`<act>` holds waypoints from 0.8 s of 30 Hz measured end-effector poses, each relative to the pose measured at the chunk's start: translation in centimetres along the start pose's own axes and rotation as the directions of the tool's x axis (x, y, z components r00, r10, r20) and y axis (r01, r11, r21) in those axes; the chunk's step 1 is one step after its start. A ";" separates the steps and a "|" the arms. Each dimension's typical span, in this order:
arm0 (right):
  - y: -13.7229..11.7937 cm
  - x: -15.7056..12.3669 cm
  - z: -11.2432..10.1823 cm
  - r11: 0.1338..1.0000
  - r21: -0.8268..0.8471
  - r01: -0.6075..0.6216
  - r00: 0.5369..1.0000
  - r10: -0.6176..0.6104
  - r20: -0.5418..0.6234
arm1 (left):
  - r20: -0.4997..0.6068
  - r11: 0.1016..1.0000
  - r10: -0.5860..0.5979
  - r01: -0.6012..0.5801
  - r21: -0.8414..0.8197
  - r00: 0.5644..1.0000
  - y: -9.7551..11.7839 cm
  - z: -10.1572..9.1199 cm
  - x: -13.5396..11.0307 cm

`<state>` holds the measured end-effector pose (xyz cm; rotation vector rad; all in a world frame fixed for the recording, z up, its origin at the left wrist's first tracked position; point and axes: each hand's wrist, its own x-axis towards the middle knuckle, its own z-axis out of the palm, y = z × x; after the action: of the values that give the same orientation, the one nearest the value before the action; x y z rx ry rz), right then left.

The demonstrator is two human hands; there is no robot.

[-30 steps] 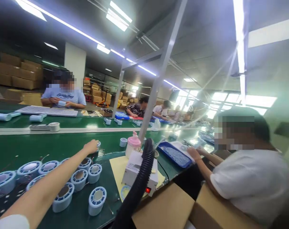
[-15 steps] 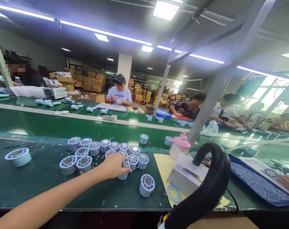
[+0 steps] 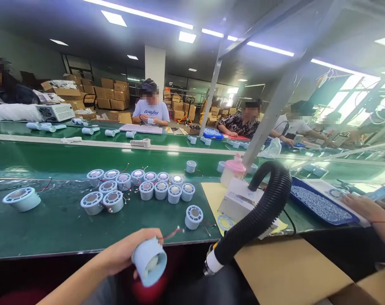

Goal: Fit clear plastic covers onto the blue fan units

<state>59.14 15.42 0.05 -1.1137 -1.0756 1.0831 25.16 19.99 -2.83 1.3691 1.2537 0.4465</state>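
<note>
A lt-blue round unit (image 3: 145, 259) is grasped in L hand (image 3: 133, 244), lower ctr-left of frame (reddish wires (image 3: 171, 233) sticking out rt). Similar units (image 3: 161, 192) are grouped ctr-left on green bench (image 3: 53, 231); R hand's grip can't be told.

the housing (image 3: 142, 259) is pale blue, the table (image 3: 59, 228) green, the hose (image 3: 265, 217) black.

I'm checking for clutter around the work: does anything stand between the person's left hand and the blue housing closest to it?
Nothing visible does: the left hand holds the blue housing directly, at the near edge of the green bench. The black hose is off to the right, apart from both.
</note>
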 end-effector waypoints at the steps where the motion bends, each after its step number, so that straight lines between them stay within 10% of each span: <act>1: 1.4 -1.3 1.2 0.997 -0.079 0.014 0.997 -0.008 0.081 | 0.060 0.997 -0.023 0.027 -0.069 0.998 -0.6 0.9 -0.9; 5: 6.0 -5.2 6.0 0.923 -0.360 0.136 0.936 -0.001 0.352 | 0.265 0.978 -0.064 0.113 -0.174 0.962 -1.8 3.6 -3.4; 10: 8.1 -6.5 9.6 0.532 -0.671 0.517 0.793 -0.003 0.609 | 0.156 0.977 0.108 -0.133 0.164 0.982 -1.2 4.7 -4.8; 16: 6.4 -6.4 9.6 0.857 -0.500 0.125 0.825 0.190 0.532 | -0.030 0.980 0.174 -0.171 0.098 0.984 -3.3 6.0 -5.0; 24: 6.4 -5.8 8.9 0.948 -0.207 -0.241 0.890 0.301 0.343 | 0.061 0.930 0.351 -0.356 0.096 0.934 -5.2 7.0 -4.1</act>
<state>48.91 11.54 -5.80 -1.2430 -1.3489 1.4957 27.46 11.99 -7.61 1.6971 1.0065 0.6025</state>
